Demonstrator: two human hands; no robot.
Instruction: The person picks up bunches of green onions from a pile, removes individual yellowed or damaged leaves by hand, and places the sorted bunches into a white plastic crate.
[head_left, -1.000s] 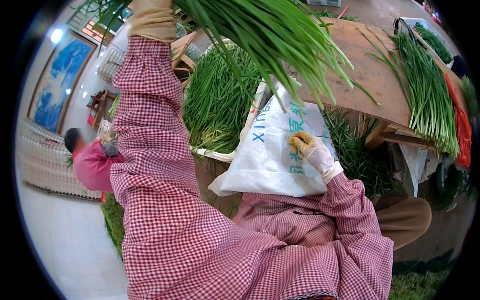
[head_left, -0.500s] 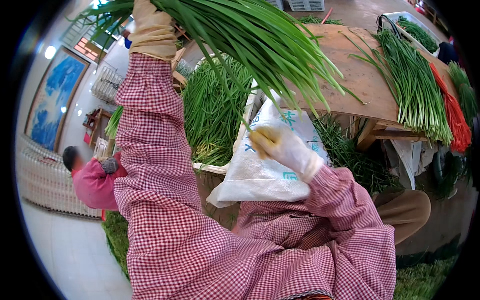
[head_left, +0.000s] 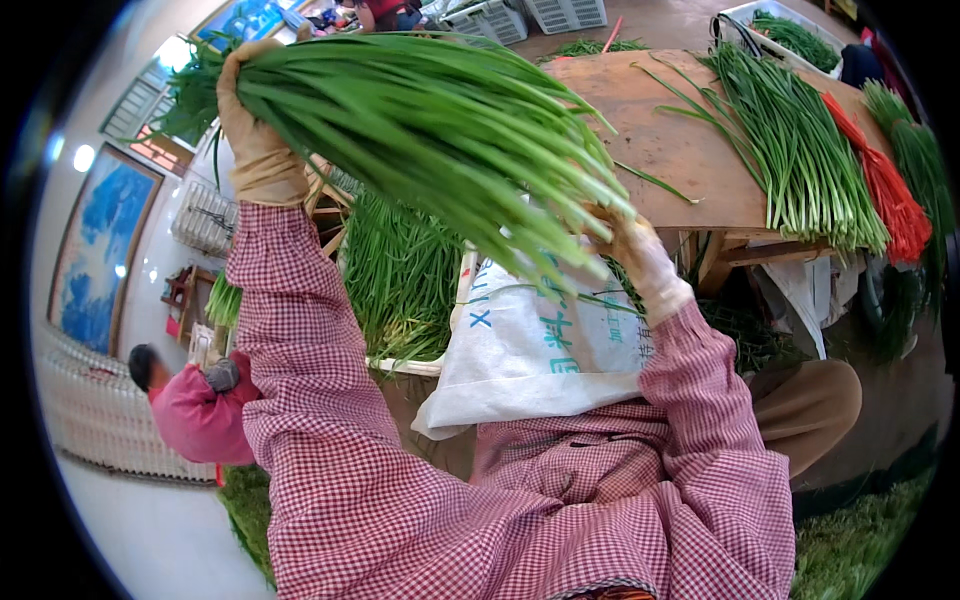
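My gloved left hand [head_left: 250, 135] is closed round the leafy end of a big bunch of garlic chives [head_left: 420, 140], raised at the upper left. The bunch slants across the view, its pale stalk ends toward the right, smeared by motion. At those ends is my gloved right hand [head_left: 645, 262]; its fingers are bent and partly hidden behind the stalks, so their grip does not show clearly. A white woven sack [head_left: 530, 370] with printing lies over my lap, below the bunch. Behind it, a white crate [head_left: 415, 366] holds more loose chives [head_left: 400, 280].
On the wooden table [head_left: 660, 130] at the right lie a pile of chives [head_left: 800, 150] and red ties [head_left: 890, 190]. A white bin [head_left: 790, 40] and grey crates [head_left: 567, 14] stand farther back. A person in pink [head_left: 205, 410] sits at the left. Cut greens [head_left: 850, 550] lie at the lower right.
My left hand has come down and left with the bunch, which now lies flatter. My right hand has moved up and right to the stalk ends. The view has shifted slightly.
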